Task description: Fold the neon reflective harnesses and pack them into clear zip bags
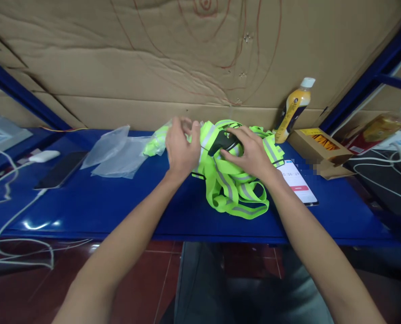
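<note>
Blue tabletop (132,202), one neon strap heap (220,193), one black piece (216,144) between left hand (183,148) and right hand (252,153), fingers bent, grips unclear.

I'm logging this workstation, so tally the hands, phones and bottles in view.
Hands: 2 (left hand and right hand, at the green straps)
Phones: 2 (dark phone, lit phone)
Bottles: 2 (yellow bottle, amber bottle)
Total: 6

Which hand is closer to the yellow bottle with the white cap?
Right. The right hand is at the green straps, left of the bottle and lower in the picture. The left hand is farther left, by the straps' other side.
</note>
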Demonstrator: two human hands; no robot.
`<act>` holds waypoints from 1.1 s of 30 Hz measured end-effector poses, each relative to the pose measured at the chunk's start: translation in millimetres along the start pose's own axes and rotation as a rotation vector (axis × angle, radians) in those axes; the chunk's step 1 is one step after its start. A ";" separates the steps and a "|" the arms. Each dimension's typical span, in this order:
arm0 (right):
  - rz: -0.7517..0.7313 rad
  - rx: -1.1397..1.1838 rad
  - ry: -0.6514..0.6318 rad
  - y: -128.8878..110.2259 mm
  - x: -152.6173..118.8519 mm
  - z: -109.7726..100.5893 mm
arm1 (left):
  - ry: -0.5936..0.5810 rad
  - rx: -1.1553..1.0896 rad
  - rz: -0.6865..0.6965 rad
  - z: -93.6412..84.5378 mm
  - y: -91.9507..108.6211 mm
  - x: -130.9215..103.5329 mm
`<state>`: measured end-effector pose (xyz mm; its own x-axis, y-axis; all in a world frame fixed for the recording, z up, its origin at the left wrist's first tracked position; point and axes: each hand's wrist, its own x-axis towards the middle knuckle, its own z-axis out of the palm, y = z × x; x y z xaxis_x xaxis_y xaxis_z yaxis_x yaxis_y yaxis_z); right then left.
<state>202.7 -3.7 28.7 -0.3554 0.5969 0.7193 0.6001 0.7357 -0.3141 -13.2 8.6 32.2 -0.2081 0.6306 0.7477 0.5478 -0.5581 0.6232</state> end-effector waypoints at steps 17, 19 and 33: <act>-0.044 0.120 -0.068 -0.4 4.3 -19.0 | -0.569 0.087 0.605 0.0 2.5 -8.4; -0.053 0.105 -0.103 -1.9 3.6 -16.3 | -0.610 0.091 0.587 0.6 0.6 -10.3; 0.013 -0.059 -0.094 14.9 1.7 -27.4 | -0.607 0.092 0.440 -11.5 -14.9 10.1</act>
<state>230.7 -0.5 42.2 -0.4109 0.6359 0.6533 0.6454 0.7090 -0.2842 -32.7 17.2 33.1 0.5139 0.5613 0.6488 0.5479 -0.7967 0.2552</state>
